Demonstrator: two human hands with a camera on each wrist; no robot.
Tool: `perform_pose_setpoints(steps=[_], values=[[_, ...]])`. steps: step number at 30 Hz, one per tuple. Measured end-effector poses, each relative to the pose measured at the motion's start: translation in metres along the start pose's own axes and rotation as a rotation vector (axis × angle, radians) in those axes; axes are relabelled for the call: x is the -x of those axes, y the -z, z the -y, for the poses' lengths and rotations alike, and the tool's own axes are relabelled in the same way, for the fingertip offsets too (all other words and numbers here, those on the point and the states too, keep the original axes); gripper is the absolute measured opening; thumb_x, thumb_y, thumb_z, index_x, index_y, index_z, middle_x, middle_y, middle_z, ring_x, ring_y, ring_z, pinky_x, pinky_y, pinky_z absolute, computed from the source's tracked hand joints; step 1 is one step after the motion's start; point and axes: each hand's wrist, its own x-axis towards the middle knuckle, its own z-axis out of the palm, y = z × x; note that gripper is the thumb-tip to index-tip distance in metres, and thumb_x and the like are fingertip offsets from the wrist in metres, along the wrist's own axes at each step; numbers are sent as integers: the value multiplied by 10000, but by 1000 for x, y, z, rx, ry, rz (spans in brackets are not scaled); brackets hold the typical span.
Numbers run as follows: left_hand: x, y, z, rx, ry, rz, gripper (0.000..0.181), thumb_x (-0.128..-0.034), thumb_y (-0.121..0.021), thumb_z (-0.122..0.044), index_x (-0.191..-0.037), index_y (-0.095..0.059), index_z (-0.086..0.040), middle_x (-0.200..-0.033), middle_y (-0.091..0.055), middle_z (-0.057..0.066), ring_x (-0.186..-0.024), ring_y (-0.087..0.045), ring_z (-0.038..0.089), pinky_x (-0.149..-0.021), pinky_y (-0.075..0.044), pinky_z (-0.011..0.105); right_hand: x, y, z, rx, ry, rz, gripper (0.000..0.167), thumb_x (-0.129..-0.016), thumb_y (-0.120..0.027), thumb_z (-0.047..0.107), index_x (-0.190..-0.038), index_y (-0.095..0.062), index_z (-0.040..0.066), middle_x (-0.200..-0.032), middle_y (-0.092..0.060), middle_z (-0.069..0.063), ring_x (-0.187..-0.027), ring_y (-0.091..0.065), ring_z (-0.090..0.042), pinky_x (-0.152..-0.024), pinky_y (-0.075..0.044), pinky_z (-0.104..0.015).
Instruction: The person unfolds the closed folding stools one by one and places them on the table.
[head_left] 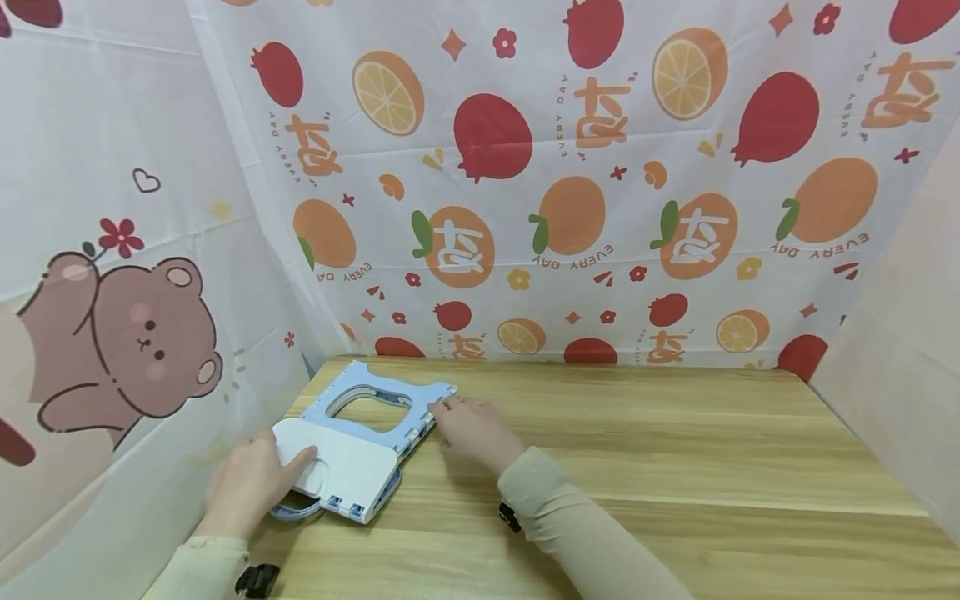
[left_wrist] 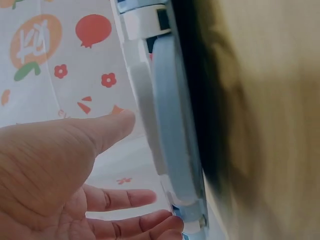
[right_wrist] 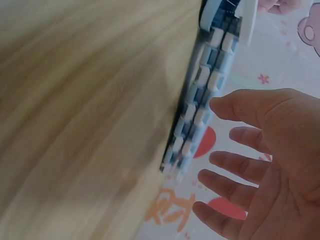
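Note:
A folding plastic stool (head_left: 352, 462) lies folded flat on the table's left part, with a white panel in front and a light-blue frame (head_left: 427, 392) with a rounded opening behind. A blue carrying handle (head_left: 296, 512) juts from its near side. My left hand (head_left: 247, 483) is at the white panel's left end, thumb over the panel; in the left wrist view its fingers (left_wrist: 125, 199) stretch toward the stool's edge. Beside the hinged right edge (right_wrist: 200, 100) is my right hand (head_left: 476, 433), its fingers spread and loosely bent in the right wrist view. The stool's underside is hidden.
The wood-grain table (head_left: 637, 467) extends far to the right of the stool. A fruit-print curtain (head_left: 600, 292) hangs along its back edge, and a curtain with a bear (head_left: 150, 333) closes off the left side, near my left hand.

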Motion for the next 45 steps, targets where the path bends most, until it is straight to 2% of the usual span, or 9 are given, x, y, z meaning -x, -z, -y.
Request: perform_pose_setpoints(steps=[3, 7, 11, 17, 25, 30, 35, 40, 45], values=[[4, -1, 4, 10, 25, 9, 884, -973, -696, -575, -1219, -495, 251, -1135, -564, 483, -1006, -630, 596, -871, -535, 675, -4, -3, 10, 22, 3, 19, 607, -1055, -701, 311, -1618, -487, 235, -1626, -547, -9, -1499, -533, -225, -1147, -535, -479], [7, -1, 9, 25, 49, 19, 869, -950, -709, -617, -1090, -538, 224, -996, -597, 403, -837, -635, 444, -755, -550, 602, -7, -6, 20, 5, 10, 47, 595, -1088, -639, 293, -1648, -436, 271, -1684, -476, -2, -1557, -465, -223, -1208, -478, -491], [9, -1, 11, 29, 50, 20, 854, -951, -705, -632, -1036, -549, 204, -915, -607, 349, -773, -614, 381, -703, -546, 565, -12, -11, 26, -25, 17, 79, 625, -1094, -623, 294, -1672, -385, 314, -1736, -396, 19, -1598, -407, -236, -1253, -422, -516], [9, -2, 11, 39, 21, -9, 769, -956, -724, -590, -953, -565, 163, -832, -591, 301, -730, -597, 358, -678, -533, 547, -14, -19, 32, 24, 44, 86, 638, -1085, -636, 324, -1671, -384, 345, -1749, -368, 42, -1598, -403, -233, -1234, -447, -497], [5, -4, 11, 72, -14, -42, 674, -949, -759, -538, -853, -598, 109, -760, -598, 245, -703, -575, 337, -666, -522, 543, -9, -15, 35, 57, 44, 55, 552, -1098, -613, 330, -1629, -463, 352, -1683, -473, 43, -1536, -485, -207, -1216, -471, -455], [-3, -5, 14, 98, -57, -38, 590, -949, -777, -505, -772, -577, 22, -682, -526, 124, -681, -526, 285, -604, -458, 423, -7, -12, 35, 100, 64, 30, 491, -1090, -625, 327, -1574, -540, 342, -1556, -592, 16, -1401, -594, -200, -1156, -514, -391], [-10, -3, 8, 102, -69, -12, 581, -943, -790, -503, -838, -601, 36, -690, -485, 84, -695, -505, 258, -600, -398, 358, -3, -8, 30, 118, 60, 19, 482, -1072, -656, 319, -1542, -569, 375, -1479, -624, 4, -1300, -623, -213, -1097, -540, -385], [-16, -4, 2, 95, -93, 10, 738, -919, -813, -515, -1074, -625, 181, -876, -644, 262, -795, -583, 331, -706, -539, 478, 5, -8, 24, 120, 58, -7, 476, -1052, -692, 291, -1512, -608, 379, -1464, -628, -10, -1246, -623, -209, -1041, -564, -386], [-20, -7, -8, 76, -124, 10, 799, -896, -833, -536, -1144, -633, 197, -1030, -688, 364, -858, -639, 378, -812, -570, 570, 18, -7, 15, 104, 49, -53, 370, -1042, -703, 272, -1402, -705, 360, -1383, -680, -21, -1170, -666, -212, -957, -602, -410]])
